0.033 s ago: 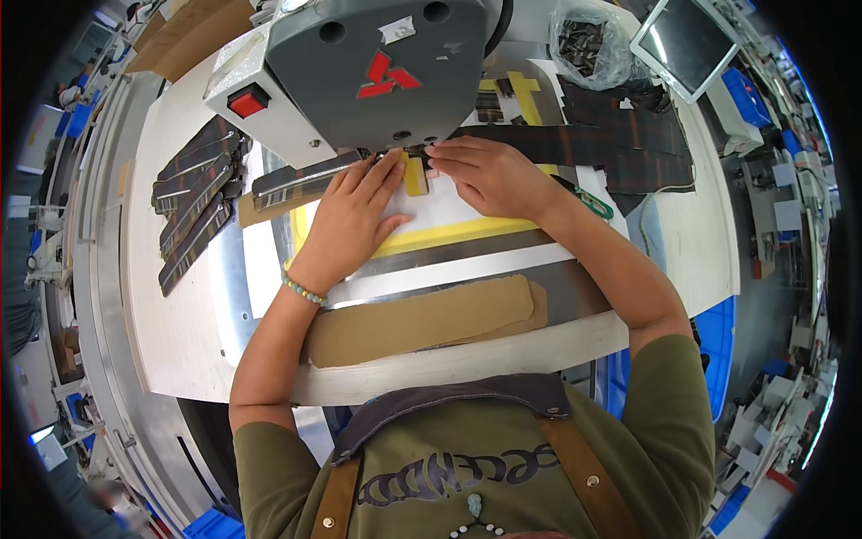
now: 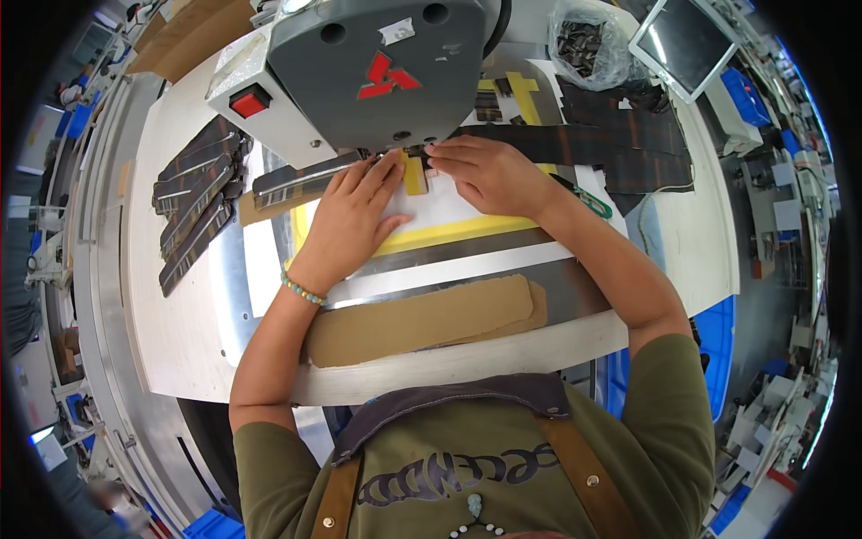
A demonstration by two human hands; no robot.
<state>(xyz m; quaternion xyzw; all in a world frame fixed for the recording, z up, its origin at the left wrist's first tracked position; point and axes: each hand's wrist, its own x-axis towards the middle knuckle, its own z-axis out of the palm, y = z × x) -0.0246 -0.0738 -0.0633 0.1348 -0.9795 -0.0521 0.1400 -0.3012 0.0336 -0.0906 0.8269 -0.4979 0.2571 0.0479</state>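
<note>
My left hand (image 2: 350,220) lies with its fingers stretched forward, the tips under the grey head of a sewing machine (image 2: 377,81). Those fingers rest by the end of a dark strip with light stripes (image 2: 296,181). Opposite it, my right hand (image 2: 494,175) has thumb and fingers pressed together on a small dark fabric piece at the machine's needle area; the fingertips partly hide it. A long dark plaid fabric strip (image 2: 539,144) runs from behind the right hand to the right. Between the hands is a yellow block-like guide (image 2: 415,175) on the white work surface.
Striped dark strips (image 2: 197,193) are piled at left. Folded plaid fabric (image 2: 642,135) lies at right, near green-handled thread snips (image 2: 594,203). Behind are a clear bag of dark pieces (image 2: 584,45) and a screen (image 2: 687,45). Brown cardboard (image 2: 422,322) lies along the front edge.
</note>
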